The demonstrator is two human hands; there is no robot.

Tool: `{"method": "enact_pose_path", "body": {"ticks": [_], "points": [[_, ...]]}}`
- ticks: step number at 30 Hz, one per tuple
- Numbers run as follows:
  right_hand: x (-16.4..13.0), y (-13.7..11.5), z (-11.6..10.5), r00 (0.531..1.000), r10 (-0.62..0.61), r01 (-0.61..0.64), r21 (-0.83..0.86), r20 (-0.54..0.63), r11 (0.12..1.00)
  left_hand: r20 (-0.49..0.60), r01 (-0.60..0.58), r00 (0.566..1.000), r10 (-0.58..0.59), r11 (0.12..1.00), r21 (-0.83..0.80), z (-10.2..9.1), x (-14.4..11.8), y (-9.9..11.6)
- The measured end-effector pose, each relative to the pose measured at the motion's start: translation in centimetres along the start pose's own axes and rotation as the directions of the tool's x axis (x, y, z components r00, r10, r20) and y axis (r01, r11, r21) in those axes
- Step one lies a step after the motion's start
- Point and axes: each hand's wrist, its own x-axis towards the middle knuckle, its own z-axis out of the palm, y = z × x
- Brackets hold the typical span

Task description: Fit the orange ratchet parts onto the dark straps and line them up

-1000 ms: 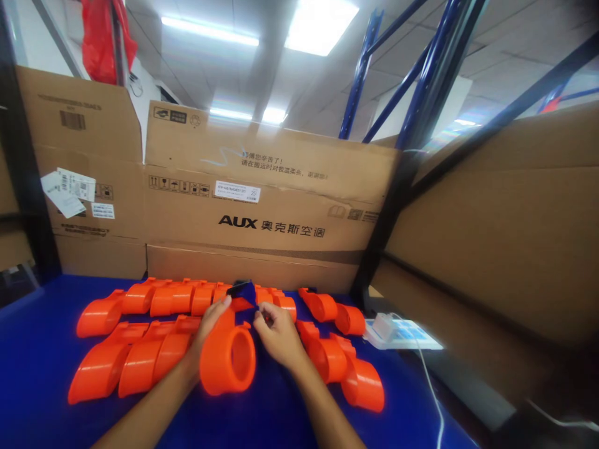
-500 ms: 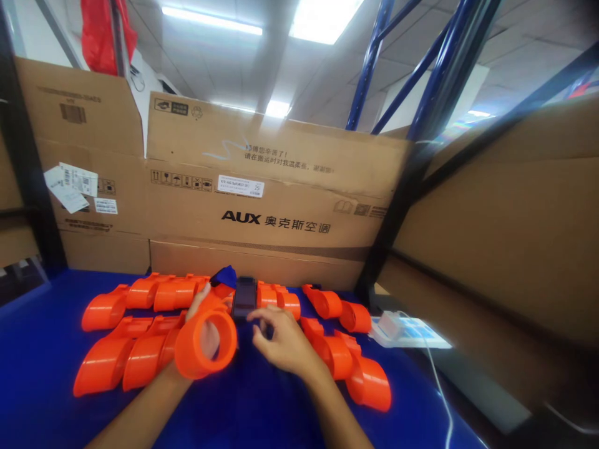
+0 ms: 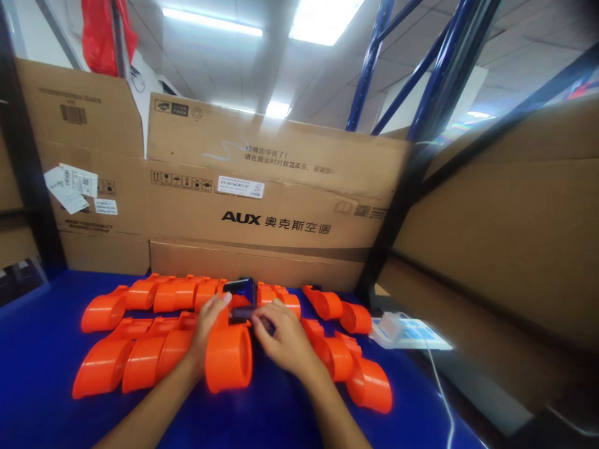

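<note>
My left hand (image 3: 204, 335) is closed around an orange plastic part with a wide ring end (image 3: 228, 360), held upright with the ring toward me. A blue and black piece (image 3: 241, 287) sits at its far top. Close on the right, my right hand (image 3: 286, 337) has its thumb and fingers bent together at the end of a dark piece (image 3: 242, 313), which lies against the orange part. How the dark piece joins the orange part is hidden by the fingers.
Similar orange parts stand in rows on the blue tabletop (image 3: 262, 415), left (image 3: 103, 362) and right (image 3: 369, 383). A cardboard box wall (image 3: 281, 193) closes the back. To the right are a black post (image 3: 390, 231) and a white charger with a cable (image 3: 390, 325).
My left hand has turned the orange part so its ring faces right, and moved it rightward. My right fingers have closed in on the dark piece beside it.
</note>
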Motion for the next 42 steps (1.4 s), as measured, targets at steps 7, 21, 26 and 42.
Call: {"method": "enact_pose_path", "body": {"ticks": [7,21,26,42], "points": [[-0.3,1.2,-0.1,0.984,0.002,0.011,0.068,-0.179,0.998,0.224,-0.167,0.968,0.116,0.961,0.222,0.5,0.2,-0.7],[-0.2,2.1,1.9,0.961,-0.147,0.129,-0.089,-0.233,0.988,0.226,-0.128,0.973,0.047,0.925,0.357,0.7,0.0,-1.3],[-0.2,2.2,1.9,0.962,-0.167,0.157,-0.064,-0.215,0.986,0.236,-0.096,0.972,0.011,0.931,0.352,0.5,0.0,-1.3],[-0.1,2.6,1.6,0.955,-0.27,0.246,-0.19,-0.118,0.951,0.144,0.062,0.987,-0.074,0.994,0.087,0.4,0.8,-1.7]]}}
